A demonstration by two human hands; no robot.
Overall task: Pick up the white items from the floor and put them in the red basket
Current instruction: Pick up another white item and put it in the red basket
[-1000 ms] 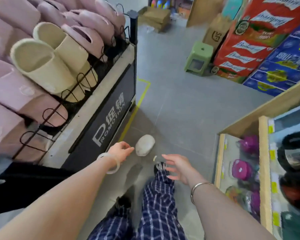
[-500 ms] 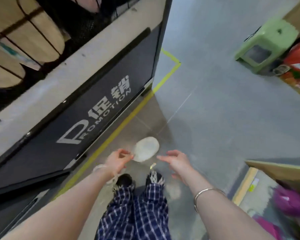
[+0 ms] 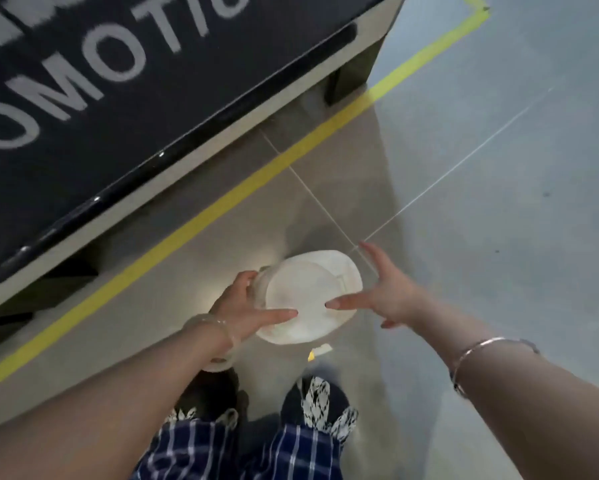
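Note:
A white, flat, roundish item [image 3: 308,292] lies on the grey floor just in front of my shoes. My left hand [image 3: 246,306] grips its left edge, fingers curled around the rim and thumb laid across the top. My right hand [image 3: 388,292] is at its right side with fingers spread; the thumb tip touches the top and the other fingers reach past the far edge. The red basket is not in view.
A black display stand [image 3: 152,81] with white "PROMOTION" lettering stands close on the left, with a yellow tape line [image 3: 222,202] on the floor along it. A small white and yellow scrap [image 3: 320,351] lies by my right shoe [image 3: 319,396].
I have bent down toward the floor, so the view has closed in. Both hands moved from beside the white item onto it; the left hand took hold of its edge.

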